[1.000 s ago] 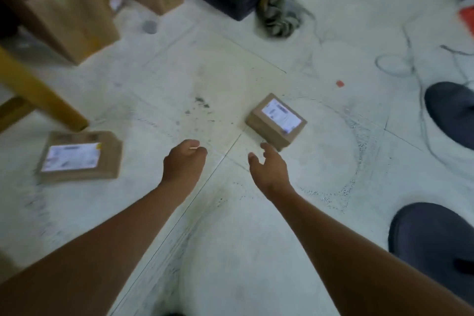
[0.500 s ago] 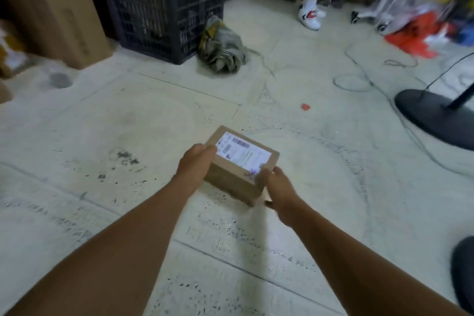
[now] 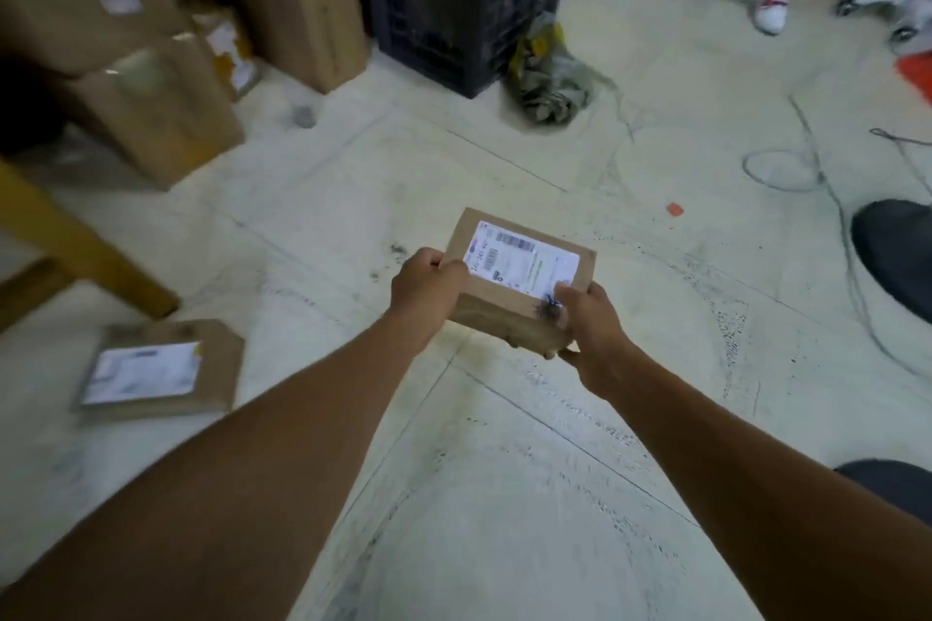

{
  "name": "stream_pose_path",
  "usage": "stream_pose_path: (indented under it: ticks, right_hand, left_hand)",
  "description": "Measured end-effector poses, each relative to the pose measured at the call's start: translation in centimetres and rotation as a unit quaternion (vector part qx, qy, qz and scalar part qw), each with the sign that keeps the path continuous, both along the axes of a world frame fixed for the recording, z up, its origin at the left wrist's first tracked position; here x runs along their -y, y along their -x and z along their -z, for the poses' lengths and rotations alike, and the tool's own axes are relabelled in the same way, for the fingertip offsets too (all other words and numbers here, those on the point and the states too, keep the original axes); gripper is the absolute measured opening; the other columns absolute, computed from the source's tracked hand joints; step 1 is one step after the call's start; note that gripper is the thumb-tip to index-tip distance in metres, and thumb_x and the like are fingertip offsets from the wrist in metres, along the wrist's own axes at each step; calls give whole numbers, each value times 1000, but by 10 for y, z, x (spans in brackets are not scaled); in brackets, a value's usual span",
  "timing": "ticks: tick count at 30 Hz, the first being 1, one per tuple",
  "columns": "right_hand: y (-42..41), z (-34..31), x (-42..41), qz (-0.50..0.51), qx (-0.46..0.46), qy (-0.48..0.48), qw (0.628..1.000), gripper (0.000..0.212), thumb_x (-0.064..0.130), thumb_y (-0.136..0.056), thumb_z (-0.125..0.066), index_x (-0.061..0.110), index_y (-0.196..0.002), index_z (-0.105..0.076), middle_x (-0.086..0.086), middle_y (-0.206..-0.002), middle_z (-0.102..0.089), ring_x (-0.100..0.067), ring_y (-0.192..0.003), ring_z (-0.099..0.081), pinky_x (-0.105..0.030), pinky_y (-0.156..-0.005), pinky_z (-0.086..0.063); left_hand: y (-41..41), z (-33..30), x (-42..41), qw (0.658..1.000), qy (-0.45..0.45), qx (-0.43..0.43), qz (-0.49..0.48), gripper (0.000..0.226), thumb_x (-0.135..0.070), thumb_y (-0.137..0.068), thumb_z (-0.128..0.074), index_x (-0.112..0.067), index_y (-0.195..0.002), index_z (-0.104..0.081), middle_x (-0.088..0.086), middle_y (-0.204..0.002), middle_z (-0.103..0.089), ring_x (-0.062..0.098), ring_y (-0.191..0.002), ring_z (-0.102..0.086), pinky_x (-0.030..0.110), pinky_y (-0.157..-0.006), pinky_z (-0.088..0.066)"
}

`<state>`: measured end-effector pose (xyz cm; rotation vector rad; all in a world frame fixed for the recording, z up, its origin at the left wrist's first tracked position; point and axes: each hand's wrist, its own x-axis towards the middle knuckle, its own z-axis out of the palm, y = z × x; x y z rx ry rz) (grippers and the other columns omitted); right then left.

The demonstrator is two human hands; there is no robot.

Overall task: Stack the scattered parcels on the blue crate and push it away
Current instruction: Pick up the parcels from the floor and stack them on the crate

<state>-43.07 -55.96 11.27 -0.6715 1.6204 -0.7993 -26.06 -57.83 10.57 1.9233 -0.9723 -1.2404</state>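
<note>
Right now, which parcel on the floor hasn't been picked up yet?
Start at the yellow wooden leg at the left. Just below it on the pale floor lies a flat brown parcel with a white label. Unlike the parcel held in both hands, nothing touches it.

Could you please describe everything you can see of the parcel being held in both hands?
The parcel is a small brown cardboard box with a white barcoded shipping label on top and a dark scribble at its near right corner. It is held above the floor, slightly tilted, the left hand gripping its left end, the right hand its near right corner.
</note>
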Motion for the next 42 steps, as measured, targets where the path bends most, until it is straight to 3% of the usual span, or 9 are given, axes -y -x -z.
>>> stream_pose_path:
  ticks: [3,6,10,12,15,22,25,37,42]
  right_hand:
    - [-44,-72,-24,-50,-6,-13,999,28,21,-100,-44,21,-128,-45,4,-102,-60,-15,-79,-62,-55,-89,-51]
    - [-97,-135,-49,-114,1,-13,993,27,22,-99,-45,22,-126,-47,-1,-113,-60,-14,-85,-62,-34,-62,-53]
    - [-165,-184,-86,-212,-22,-7,977,24,24,-98,-48,28,-121,-50,3,-109,-61,-12,-85,-61,-20,-47,-46]
    - [-196,-196,-108,-265,-41,6,963,23,25,-97,-50,31,-119,-50,3,-108,-60,-10,-83,-59,-21,-54,-46]
    - [-237,-204,-155,-346,-57,10,936,19,25,-95,-51,32,-114,-52,2,-110,-61,-18,-93,-60,-30,-75,-44]
    - [-320,-208,-292,-469,-60,-14,881,20,34,-91,-58,27,-109,-53,8,-98,-62,-14,-88,-60,-37,-79,-51]
    - [-349,-208,-363,-512,-59,-16,857,29,39,-85,-64,23,-106,-51,-1,-108,-64,-23,-97,-65,-47,-88,-54]
    - [-378,-159,-595,-611,-81,-51,785,41,34,-76,-73,22,-107,-48,-7,-110,-67,-28,-95,-68,-52,-80,-58]
    - [-378,-145,-626,-628,-145,7,764,42,27,-83,-70,12,-120,-55,-6,-113,-65,-21,-88,-66,-27,-58,-57]
  left_hand:
    - [-48,-66,-40,998,-26,13,-52,17,-26,-86,-54,-16,-99,-58,-2,-89,-58,13,-72,-52,25,-55,-37]
    - [-98,-121,-83,990,-56,27,-130,30,-35,-84,-58,-10,-100,-58,7,-98,-63,24,-80,-58,27,-61,-41]
    - [-157,-170,-148,972,-80,23,-220,50,-43,-77,-59,-10,-114,-56,11,-113,-64,31,-101,-62,36,-82,-54]
    - [-183,-184,-188,960,-90,46,-261,47,-41,-82,-58,-15,-121,-56,9,-120,-63,27,-100,-62,33,-82,-53]
    - [-217,-202,-258,941,-133,82,-300,44,-37,-87,-55,-12,-123,-55,11,-123,-61,30,-105,-60,27,-79,-50]
    - [-279,-230,-445,894,-192,97,-393,24,-32,-93,-49,-15,-108,-59,12,-107,-60,31,-88,-62,46,-74,-61]
    - [-304,-238,-528,875,-227,129,-409,29,-26,-95,-48,-10,-114,-62,16,-116,-63,35,-104,-62,42,-88,-56]
    - [-324,-223,-786,870,-227,42,-436,4,-7,-90,-57,-6,-90,-61,23,-91,-61,30,-88,-62,46,-82,-55]
    - [-283,-183,-823,848,-240,-119,-458,25,-27,-91,-63,-5,-103,-63,18,-102,-71,33,-88,-72,47,-77,-60]
